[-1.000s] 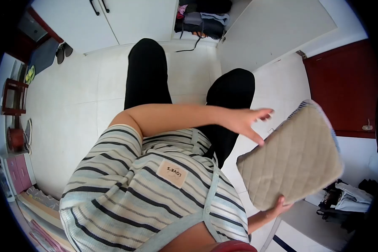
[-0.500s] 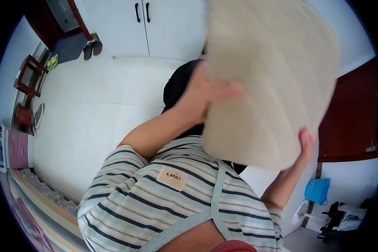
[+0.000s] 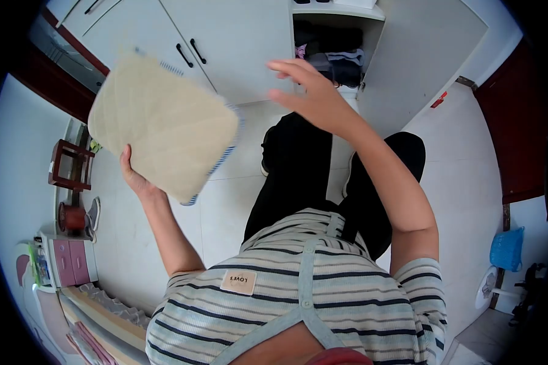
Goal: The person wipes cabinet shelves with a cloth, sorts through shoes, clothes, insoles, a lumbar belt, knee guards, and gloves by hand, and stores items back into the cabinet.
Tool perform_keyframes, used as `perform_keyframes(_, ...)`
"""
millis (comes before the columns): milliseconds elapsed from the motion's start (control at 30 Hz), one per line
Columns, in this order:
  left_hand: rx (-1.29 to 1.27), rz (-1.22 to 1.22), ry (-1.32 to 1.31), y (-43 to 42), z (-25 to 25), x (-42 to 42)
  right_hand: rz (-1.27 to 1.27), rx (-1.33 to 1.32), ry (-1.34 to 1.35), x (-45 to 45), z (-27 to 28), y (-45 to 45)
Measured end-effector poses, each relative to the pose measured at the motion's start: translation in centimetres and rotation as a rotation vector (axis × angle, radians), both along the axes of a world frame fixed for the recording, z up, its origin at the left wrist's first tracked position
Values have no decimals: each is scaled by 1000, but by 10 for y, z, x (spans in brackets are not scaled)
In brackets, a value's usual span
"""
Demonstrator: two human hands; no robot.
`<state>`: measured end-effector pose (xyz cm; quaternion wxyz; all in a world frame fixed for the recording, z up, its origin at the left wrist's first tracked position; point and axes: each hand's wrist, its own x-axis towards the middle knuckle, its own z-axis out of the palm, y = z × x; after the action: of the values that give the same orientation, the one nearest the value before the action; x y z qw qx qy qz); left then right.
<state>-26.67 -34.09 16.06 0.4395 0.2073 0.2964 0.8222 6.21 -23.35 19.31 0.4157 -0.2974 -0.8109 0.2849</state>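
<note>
A beige quilted pad (image 3: 170, 121) with blue-striped edging hangs over the floor on the left. My left hand (image 3: 141, 179) grips its lower left edge, the thumb lying on the face toward me and the other fingers hidden behind. My right hand (image 3: 310, 97) is apart from the pad, held up in front of the cabinets with its fingers spread and nothing in them. Beyond that hand, an open cabinet compartment (image 3: 329, 30) holds dark and light folded clothes (image 3: 345, 67).
An open cabinet door (image 3: 417, 58) stands at the right of the compartment. Closed white cabinet doors (image 3: 237, 55) are to its left. A brown stool (image 3: 72, 164) and a pink drawer unit (image 3: 70, 263) line the left wall. A blue basket (image 3: 506, 249) and a white fan (image 3: 486, 287) are at right.
The pad has swung from the right to the left and is lower. My right hand has let go of it and moved toward the cabinets. The open compartment has come into view.
</note>
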Motion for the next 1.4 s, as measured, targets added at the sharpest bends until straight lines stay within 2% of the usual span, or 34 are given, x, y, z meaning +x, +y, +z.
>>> perform_keyframes(200, -288, 23, 5, 41, -135, -97, -378, -244, -151, 132, -120, 83)
perform_keyframes(367, -492, 87, -24, 58, -199, -107, -496, -425, -278, 179, -162, 131)
perform_keyframes(467, -571, 96, -73, 65, -217, -110, -470, -581, -315, 181, -177, 165)
perform_keyframes(567, -529, -9, -78, 77, -228, -119, -425, -725, -221, 176, -199, 211)
perform_keyframes(633, -574, -14, -91, 90, -234, -123, -500, -996, -49, 168, -211, 244)
perform_keyframes(767, -631, 15, -54, 109, -263, -136, -567, -1048, 82, 161, -245, 301)
perform_keyframes(1033, -732, -8, -63, 107, -296, -133, -624, -1149, 563, 159, -301, 394)
perform_keyframes(1067, -740, -5, -62, 104, -298, -133, -623, -1158, 561, 159, -306, 404)
perform_keyframes(1167, -802, -11, -79, 96, -293, -137, -594, -1184, 819, 155, -323, 429)
perform_keyframes(1267, -916, 52, -30, 87, -294, -148, -576, -1190, 897, 149, -326, 449)
perform_keyframes(1333, -985, 67, 12, 81, -294, -151, -472, -1185, 901, 149, -332, 463)
perform_keyframes(1400, -1048, 80, 53, 77, -290, -149, -474, -1183, 1030, 142, -333, 479)
